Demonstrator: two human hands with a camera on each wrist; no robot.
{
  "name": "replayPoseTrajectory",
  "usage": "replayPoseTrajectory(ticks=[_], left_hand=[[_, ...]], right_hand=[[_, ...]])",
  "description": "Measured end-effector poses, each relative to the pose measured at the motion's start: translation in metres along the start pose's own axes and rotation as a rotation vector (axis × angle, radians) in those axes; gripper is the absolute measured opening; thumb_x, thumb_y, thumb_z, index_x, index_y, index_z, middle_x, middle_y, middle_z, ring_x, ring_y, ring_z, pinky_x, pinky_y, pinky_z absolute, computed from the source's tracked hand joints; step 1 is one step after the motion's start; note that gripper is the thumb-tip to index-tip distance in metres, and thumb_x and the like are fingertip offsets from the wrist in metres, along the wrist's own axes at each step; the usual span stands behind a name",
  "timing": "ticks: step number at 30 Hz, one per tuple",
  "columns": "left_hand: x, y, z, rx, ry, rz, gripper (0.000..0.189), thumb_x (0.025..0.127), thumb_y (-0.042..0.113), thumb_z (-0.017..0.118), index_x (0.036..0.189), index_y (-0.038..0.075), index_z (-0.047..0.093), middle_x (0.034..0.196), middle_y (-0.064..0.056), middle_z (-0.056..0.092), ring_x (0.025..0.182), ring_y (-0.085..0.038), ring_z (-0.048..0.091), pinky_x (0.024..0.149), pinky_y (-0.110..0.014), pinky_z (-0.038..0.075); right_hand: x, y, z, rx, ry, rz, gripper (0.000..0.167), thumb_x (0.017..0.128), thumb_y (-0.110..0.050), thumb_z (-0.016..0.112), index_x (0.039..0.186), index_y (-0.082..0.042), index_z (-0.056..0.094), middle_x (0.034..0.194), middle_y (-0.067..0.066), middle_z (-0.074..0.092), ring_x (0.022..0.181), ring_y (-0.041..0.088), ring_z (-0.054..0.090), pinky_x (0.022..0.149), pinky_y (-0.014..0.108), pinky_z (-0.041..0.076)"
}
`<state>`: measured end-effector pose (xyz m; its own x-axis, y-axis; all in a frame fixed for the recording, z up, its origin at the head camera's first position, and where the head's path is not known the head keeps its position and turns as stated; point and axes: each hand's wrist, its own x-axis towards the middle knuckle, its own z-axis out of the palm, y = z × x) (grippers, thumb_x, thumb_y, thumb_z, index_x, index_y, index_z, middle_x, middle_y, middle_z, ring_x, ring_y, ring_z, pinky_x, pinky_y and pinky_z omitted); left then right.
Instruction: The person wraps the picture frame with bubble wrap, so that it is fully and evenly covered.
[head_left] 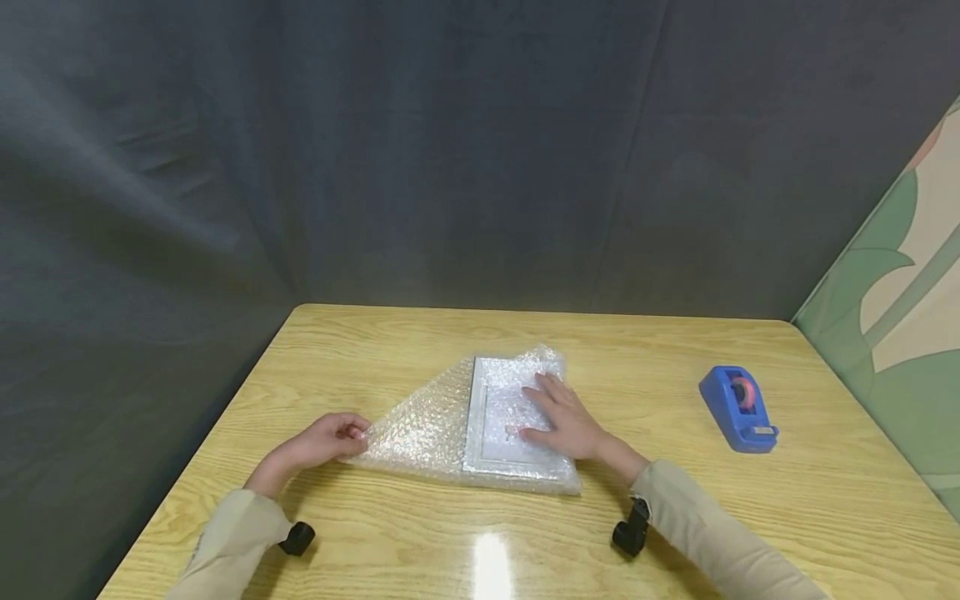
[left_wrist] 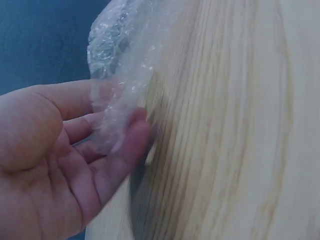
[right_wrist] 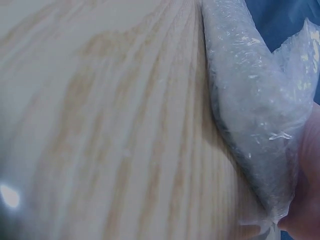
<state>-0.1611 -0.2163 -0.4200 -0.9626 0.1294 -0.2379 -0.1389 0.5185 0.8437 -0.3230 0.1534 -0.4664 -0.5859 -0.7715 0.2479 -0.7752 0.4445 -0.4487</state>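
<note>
A flat silver-white picture frame (head_left: 474, 417) lies on the table, its right part covered by clear bubble wrap (head_left: 427, 425). The wrap stretches left from the frame to a pointed corner. That corner is pinched between the thumb and fingers of my left hand (head_left: 330, 437); the left wrist view shows the wrap's edge (left_wrist: 112, 115) between them. My right hand (head_left: 566, 421) rests with spread fingers on the wrapped right part of the frame. In the right wrist view, the wrapped side (right_wrist: 255, 100) bulges at the table surface, and only a little of the hand shows.
A blue tape dispenser (head_left: 738, 408) with a pink-cored roll stands on the right of the wooden table (head_left: 390, 542). Dark curtain (head_left: 465, 158) hangs behind and on the left. A leaf-patterned cloth (head_left: 900, 333) borders the right side.
</note>
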Motion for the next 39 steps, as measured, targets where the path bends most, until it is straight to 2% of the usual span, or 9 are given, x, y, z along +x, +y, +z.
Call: replayPoseTrajectory(ticks=[5, 11, 20, 25, 30, 35, 39], left_hand=[[-0.002, 0.009, 0.000, -0.009, 0.034, 0.008, 0.027, 0.091, 0.012, 0.054, 0.109, -0.009, 0.051, 0.089, -0.010, 0.050, 0.067, -0.014, 0.049, 0.055, -0.027, 0.049], [-0.001, 0.025, 0.001, -0.001, 0.091, 0.068, 0.030, 0.089, 0.015, 0.057, 0.107, -0.009, 0.055, 0.089, -0.011, 0.056, 0.069, -0.015, 0.053, 0.057, -0.027, 0.050], [0.008, 0.056, 0.019, -0.062, 0.097, 0.144, 0.032, 0.087, 0.016, 0.061, 0.105, -0.011, 0.057, 0.085, -0.006, 0.059, 0.072, -0.010, 0.055, 0.061, -0.024, 0.050], [0.020, 0.074, 0.037, -0.109, 0.099, 0.193, 0.027, 0.087, 0.013, 0.061, 0.105, -0.007, 0.059, 0.086, -0.005, 0.059, 0.073, -0.010, 0.055, 0.062, -0.024, 0.052], [0.041, 0.092, 0.064, -0.165, 0.073, 0.246, 0.025, 0.087, 0.009, 0.060, 0.105, -0.008, 0.059, 0.087, -0.004, 0.059, 0.077, -0.011, 0.056, 0.067, -0.025, 0.053], [0.060, 0.101, 0.095, -0.109, 0.027, 0.295, 0.022, 0.086, 0.008, 0.060, 0.103, -0.007, 0.062, 0.086, -0.006, 0.062, 0.077, -0.010, 0.056, 0.068, -0.022, 0.052], [0.073, 0.100, 0.115, -0.048, 0.017, 0.301, 0.020, 0.085, 0.008, 0.061, 0.100, -0.004, 0.065, 0.086, -0.008, 0.064, 0.077, -0.009, 0.056, 0.069, -0.021, 0.050]], right_hand=[[0.000, 0.000, 0.000, 0.003, 0.001, -0.003, 0.069, 0.083, -0.041, 0.059, 0.136, -0.002, 0.038, 0.145, 0.025, 0.019, 0.134, 0.042, 0.011, 0.105, 0.060, 0.013], [0.000, 0.001, 0.001, 0.000, 0.001, -0.002, 0.069, 0.083, -0.042, 0.058, 0.137, -0.002, 0.037, 0.146, 0.025, 0.018, 0.134, 0.041, 0.010, 0.105, 0.060, 0.012], [0.000, 0.003, 0.003, -0.011, 0.000, 0.001, 0.070, 0.084, -0.043, 0.057, 0.138, -0.004, 0.037, 0.146, 0.024, 0.018, 0.134, 0.041, 0.010, 0.105, 0.060, 0.013], [0.000, 0.003, 0.003, -0.009, 0.003, -0.005, 0.070, 0.084, -0.043, 0.057, 0.138, -0.004, 0.036, 0.146, 0.024, 0.018, 0.134, 0.041, 0.011, 0.104, 0.062, 0.014], [-0.001, 0.003, 0.003, -0.012, 0.021, -0.011, 0.069, 0.083, -0.042, 0.058, 0.137, -0.003, 0.037, 0.146, 0.024, 0.018, 0.134, 0.042, 0.011, 0.104, 0.062, 0.013], [-0.001, 0.004, 0.004, -0.028, 0.014, -0.002, 0.070, 0.084, -0.043, 0.057, 0.138, -0.004, 0.037, 0.146, 0.023, 0.018, 0.134, 0.040, 0.011, 0.105, 0.060, 0.013], [0.000, 0.003, 0.004, -0.022, 0.010, 0.008, 0.070, 0.084, -0.044, 0.057, 0.138, -0.005, 0.036, 0.147, 0.023, 0.017, 0.135, 0.040, 0.011, 0.105, 0.060, 0.013]])
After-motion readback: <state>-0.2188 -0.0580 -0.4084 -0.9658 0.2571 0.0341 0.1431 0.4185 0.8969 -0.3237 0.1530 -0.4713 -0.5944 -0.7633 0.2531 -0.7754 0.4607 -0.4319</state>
